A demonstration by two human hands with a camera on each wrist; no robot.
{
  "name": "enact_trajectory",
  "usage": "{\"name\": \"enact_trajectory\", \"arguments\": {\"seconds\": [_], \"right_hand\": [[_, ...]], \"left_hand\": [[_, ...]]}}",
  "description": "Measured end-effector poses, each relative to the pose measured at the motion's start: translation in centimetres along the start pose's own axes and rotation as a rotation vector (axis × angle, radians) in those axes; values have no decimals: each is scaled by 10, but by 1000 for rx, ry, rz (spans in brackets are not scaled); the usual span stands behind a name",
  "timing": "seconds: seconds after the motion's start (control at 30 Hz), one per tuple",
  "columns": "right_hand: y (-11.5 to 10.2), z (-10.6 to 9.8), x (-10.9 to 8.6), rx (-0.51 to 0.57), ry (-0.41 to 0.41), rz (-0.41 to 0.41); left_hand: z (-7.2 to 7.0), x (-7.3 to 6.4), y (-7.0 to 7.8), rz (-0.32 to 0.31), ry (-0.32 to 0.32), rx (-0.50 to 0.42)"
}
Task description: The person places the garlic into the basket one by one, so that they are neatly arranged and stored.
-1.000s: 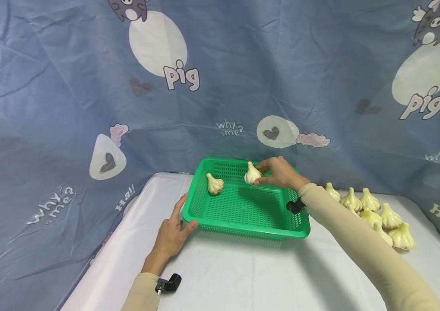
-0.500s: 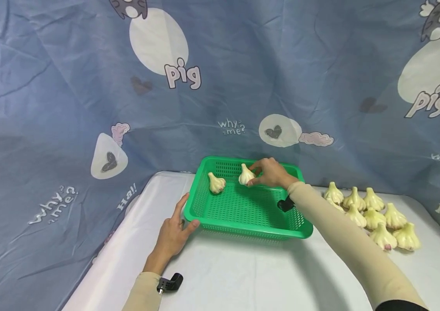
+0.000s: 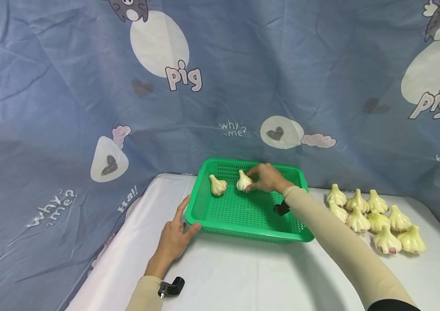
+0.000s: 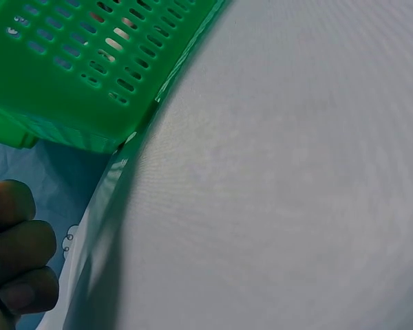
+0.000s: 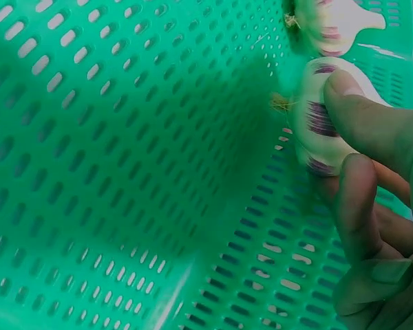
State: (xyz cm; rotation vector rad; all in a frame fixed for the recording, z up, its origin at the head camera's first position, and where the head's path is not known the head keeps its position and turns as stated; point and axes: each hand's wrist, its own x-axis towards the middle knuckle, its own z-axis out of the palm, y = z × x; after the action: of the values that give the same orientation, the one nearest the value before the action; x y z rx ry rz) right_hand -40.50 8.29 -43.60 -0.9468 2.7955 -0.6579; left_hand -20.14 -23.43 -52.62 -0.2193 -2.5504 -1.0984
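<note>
In the head view my right hand pinches a garlic bulb low inside the green basket, toward its back. The right wrist view shows the thumb and curled fingers on this purple-streaked bulb; whether it touches the basket floor I cannot tell. Another garlic bulb lies to its left, in the basket's back left part. My left hand rests at the basket's front left corner, index finger along the side and thumb tip at the rim. Its other fingers look bent in the left wrist view.
On the white-covered table, several garlic bulbs stand grouped to the right of the basket. A blue printed cloth hangs right behind the basket. My right forearm passes between the basket and the grouped bulbs.
My right hand has moved left and down in the basket with the garlic bulb, closer to the other bulb there. The left hand has stayed at the corner.
</note>
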Motion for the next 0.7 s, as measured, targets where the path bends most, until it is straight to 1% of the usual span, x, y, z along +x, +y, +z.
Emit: {"name": "enact_trajectory", "arguments": {"seconds": [0.33,0.7], "right_hand": [[-4,13,6,18,-18,11],[0,23,9,43,-36,32]], "left_hand": [[0,-1,0,6,12,-10],[0,-1,1,-11,-4,-19]]}}
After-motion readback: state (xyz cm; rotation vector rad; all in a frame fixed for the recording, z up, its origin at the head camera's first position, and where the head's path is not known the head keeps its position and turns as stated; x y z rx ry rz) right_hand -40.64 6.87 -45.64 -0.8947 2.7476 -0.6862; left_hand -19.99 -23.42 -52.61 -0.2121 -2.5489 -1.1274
